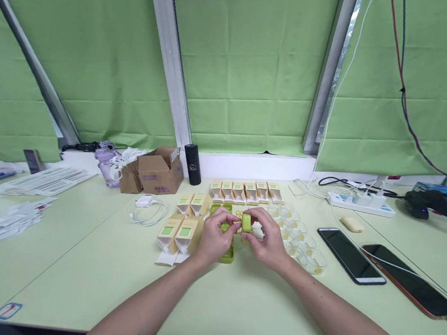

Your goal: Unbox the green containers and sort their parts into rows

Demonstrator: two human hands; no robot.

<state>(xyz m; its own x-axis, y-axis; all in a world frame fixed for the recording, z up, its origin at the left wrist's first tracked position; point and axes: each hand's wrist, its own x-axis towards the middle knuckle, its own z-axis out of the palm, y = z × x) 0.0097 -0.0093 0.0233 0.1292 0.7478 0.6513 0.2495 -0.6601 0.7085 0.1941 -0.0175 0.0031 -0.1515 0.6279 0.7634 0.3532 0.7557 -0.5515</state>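
Note:
Both hands meet over the middle of the table. My left hand (216, 237) and my right hand (266, 238) pinch a small green case (246, 222) between their fingertips, a little above the tabletop. Under the left hand lie more green pieces (227, 256). Small tan boxes with green labels (179, 233) stand open to the left. A row of the same boxes (245, 191) lines up behind the hands. Several clear plastic trays with yellow bits (303, 248) lie to the right.
Two phones (351, 255) lie at the right, with a white power strip (361, 203) and cables behind. A cardboard box (158, 171), a black cylinder (192, 164), a purple bottle (106, 165) and a white charger cable (146, 210) sit at the back left. Paper stacks (42, 180) lie far left.

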